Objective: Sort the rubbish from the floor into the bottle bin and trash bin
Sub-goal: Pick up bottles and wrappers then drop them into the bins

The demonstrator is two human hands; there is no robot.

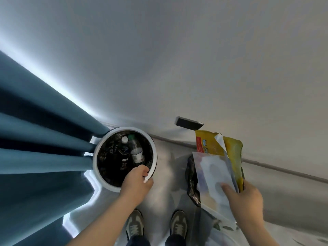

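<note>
Two bins before me: bottle bin (pixel 154 155) at left beside curtain (pixel 40 139), bottles (pixel 136 153) already inside; trash bin (pixel 190 174) at right, mostly hidden. Left hand (pixel 136 183), grip curled on bottle bin rim. Right hand (pixel 246 197), grip pinched shut on wrappers (pixel 213 167) above trash bin. Risk, as I judge it: light wrappers flutter, miss hidden opening, land back on floor (pixel 168 174) beside my shoes (pixel 134 224).

Trash bin (pixel 190 174): mostly hidden behind held wrappers (pixel 213 174).
Bottle labels (pixel 137 156): unreadable.
Forearms: cropped at bottom edge.
</note>
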